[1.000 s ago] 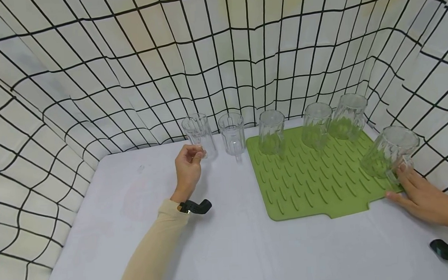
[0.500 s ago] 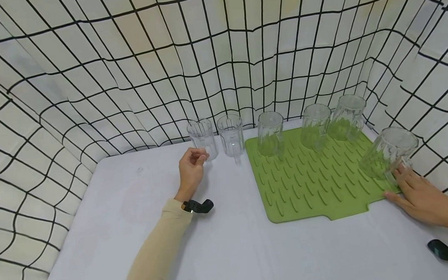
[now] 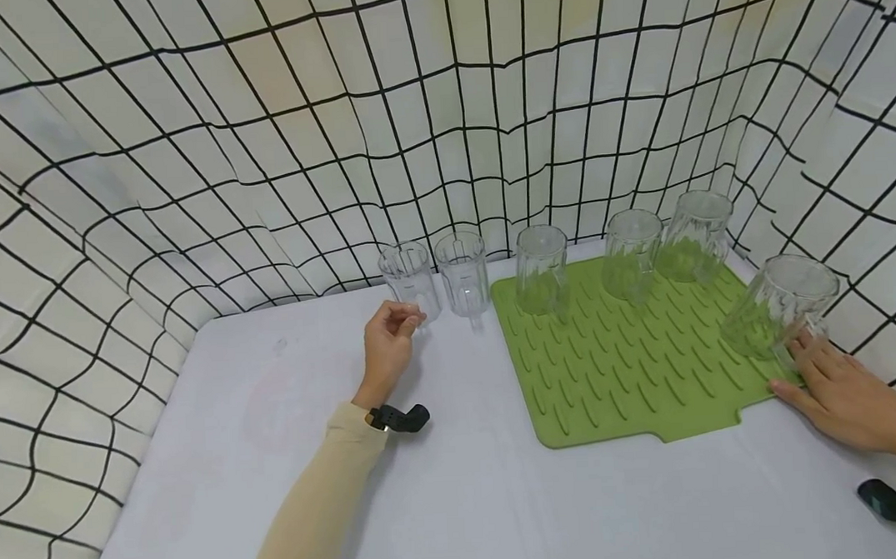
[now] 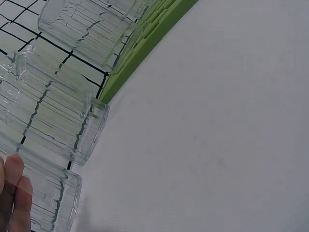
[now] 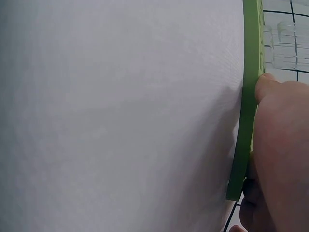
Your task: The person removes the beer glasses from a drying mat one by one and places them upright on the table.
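At the left end of a row, a clear glass mug [image 3: 412,273] stands on the white table. My left hand [image 3: 388,349] pinches its near side, where the handle appears to be. The left wrist view shows my fingertips [image 4: 14,166] against this mug. Close to its right is a second glass mug [image 3: 463,272], also on the table. My right hand [image 3: 843,391] lies at the near right corner of the green ribbed mat [image 3: 603,389], thumb on its edge. Its fingertips touch or nearly touch the handle of a large glass mug [image 3: 779,307]; the exact contact is unclear.
Three more glass mugs line the back of the mat: one at the left [image 3: 541,267], a middle mug [image 3: 631,255] and a right mug [image 3: 694,235]. Black netting [image 3: 442,134] over white cloth walls the table's back and sides.
My left hand has shifted the leftmost mug slightly right and towards me, closer to its neighbour, and it now leans less. My right hand has stayed by the large mug.
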`<state>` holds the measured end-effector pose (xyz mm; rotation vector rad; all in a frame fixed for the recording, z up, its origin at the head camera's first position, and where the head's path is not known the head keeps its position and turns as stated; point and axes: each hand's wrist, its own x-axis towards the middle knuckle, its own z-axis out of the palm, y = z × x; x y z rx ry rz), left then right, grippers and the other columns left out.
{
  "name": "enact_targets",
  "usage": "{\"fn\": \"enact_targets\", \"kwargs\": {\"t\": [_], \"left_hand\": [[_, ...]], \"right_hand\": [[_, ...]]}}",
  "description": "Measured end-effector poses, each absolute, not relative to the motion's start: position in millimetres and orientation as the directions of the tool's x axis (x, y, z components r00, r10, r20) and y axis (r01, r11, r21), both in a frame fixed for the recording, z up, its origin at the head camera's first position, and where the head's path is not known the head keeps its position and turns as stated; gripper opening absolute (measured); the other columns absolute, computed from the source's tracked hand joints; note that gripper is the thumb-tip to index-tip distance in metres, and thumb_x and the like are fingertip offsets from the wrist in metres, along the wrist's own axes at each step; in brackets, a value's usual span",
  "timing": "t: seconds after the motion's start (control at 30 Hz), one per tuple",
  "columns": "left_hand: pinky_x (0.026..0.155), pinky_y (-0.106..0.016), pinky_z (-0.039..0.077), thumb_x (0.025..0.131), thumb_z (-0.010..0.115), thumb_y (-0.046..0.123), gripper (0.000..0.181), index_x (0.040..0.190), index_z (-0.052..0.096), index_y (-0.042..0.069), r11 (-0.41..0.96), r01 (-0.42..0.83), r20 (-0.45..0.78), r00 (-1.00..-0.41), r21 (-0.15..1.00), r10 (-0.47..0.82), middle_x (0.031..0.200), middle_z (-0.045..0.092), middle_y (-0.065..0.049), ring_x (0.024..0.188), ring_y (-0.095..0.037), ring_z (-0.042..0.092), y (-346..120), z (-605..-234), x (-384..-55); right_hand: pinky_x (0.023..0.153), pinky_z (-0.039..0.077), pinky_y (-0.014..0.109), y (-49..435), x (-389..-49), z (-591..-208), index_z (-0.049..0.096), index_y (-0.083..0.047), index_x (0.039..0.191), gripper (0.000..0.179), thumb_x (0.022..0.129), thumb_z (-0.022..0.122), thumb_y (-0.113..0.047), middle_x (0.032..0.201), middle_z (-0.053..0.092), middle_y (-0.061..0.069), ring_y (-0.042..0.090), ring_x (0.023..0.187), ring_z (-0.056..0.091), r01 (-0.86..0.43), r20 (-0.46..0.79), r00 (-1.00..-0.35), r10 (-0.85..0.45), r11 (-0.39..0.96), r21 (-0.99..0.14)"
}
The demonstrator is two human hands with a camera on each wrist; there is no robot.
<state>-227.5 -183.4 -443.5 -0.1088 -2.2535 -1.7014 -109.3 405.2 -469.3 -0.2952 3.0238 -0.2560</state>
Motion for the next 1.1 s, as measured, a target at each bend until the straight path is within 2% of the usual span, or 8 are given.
{"fn": "enact_targets", "kwargs": {"t": [0.13,0.23,0.4,0.57,0.8,1.0,1.1], "left_hand": [[0.083,-0.009,0.054,0.099,0.061,-0.007,0.009,0.107,0.063,-0.007,0.286,0.241,0.281,-0.954,0.927,-0.107,0.112,0.069,-0.027,0.106,-0.036,0.073,-183,-439,-226],[0.083,-0.008,0.054,0.099,0.061,-0.005,0.013,0.112,0.065,-0.008,0.287,0.243,0.280,-0.955,0.927,-0.095,0.114,0.069,-0.027,0.111,-0.040,0.072,-183,-439,-226],[0.081,-0.007,0.055,0.097,0.066,-0.002,0.022,0.119,0.068,-0.005,0.323,0.210,0.258,-0.959,0.923,-0.115,0.115,0.071,-0.022,0.105,-0.026,0.072,-185,-435,-223],[0.083,-0.006,0.053,0.099,0.067,0.006,0.030,0.127,0.066,-0.005,0.311,0.208,0.263,-0.953,0.927,-0.147,0.119,0.068,-0.021,0.101,-0.011,0.066,-192,-430,-218],[0.086,-0.013,0.052,0.106,0.060,0.027,0.034,0.130,0.065,0.004,0.307,0.207,0.281,-0.935,0.929,-0.218,0.119,0.068,-0.012,0.102,-0.005,0.065,-205,-422,-209],[0.095,-0.017,0.052,0.107,0.057,0.024,0.030,0.124,0.066,0.001,0.276,0.277,0.354,-0.890,0.920,-0.287,0.111,0.068,-0.008,0.100,-0.004,0.066,-208,-407,-206],[0.099,-0.018,0.053,0.107,0.057,0.021,0.028,0.122,0.066,-0.001,0.256,0.333,0.400,-0.872,0.908,-0.284,0.108,0.067,-0.005,0.099,-0.004,0.066,-204,-398,-206]], "right_hand": [[0.124,-0.009,0.074,405,-110,-470,0.010,0.028,0.150,0.082,0.113,0.035,-0.042,0.157,0.000,0.051,0.064,0.150,-0.009,-0.191,-0.059,-0.977,-0.204,0.966,-0.176],[0.123,-0.009,0.074,405,-110,-469,0.009,0.028,0.150,0.083,0.113,0.034,-0.042,0.157,-0.001,0.050,0.064,0.149,-0.009,-0.188,-0.066,-0.977,-0.202,0.966,-0.175],[0.122,-0.007,0.077,406,-110,-469,0.007,0.027,0.151,0.085,0.113,0.033,-0.044,0.158,-0.006,0.049,0.064,0.149,-0.011,-0.175,-0.091,-0.977,-0.193,0.969,-0.177],[0.121,-0.004,0.078,405,-109,-470,0.009,0.027,0.151,0.083,0.113,0.034,-0.043,0.158,-0.003,0.050,0.064,0.150,-0.009,-0.188,-0.070,-0.977,-0.202,0.968,-0.168],[0.120,-0.001,0.079,407,-108,-471,0.010,0.028,0.150,0.084,0.113,0.034,-0.044,0.158,-0.002,0.050,0.063,0.150,-0.010,-0.191,-0.072,-0.976,-0.204,0.970,-0.148],[0.121,-0.005,0.078,409,-109,-472,0.009,0.029,0.149,0.085,0.113,0.034,-0.044,0.157,-0.003,0.051,0.063,0.150,-0.010,-0.195,-0.088,-0.974,-0.211,0.968,-0.155],[0.120,-0.002,0.080,409,-110,-473,0.007,0.028,0.150,0.087,0.113,0.033,-0.046,0.156,-0.005,0.051,0.065,0.149,-0.009,-0.186,-0.102,-0.974,-0.203,0.970,-0.159]]}}
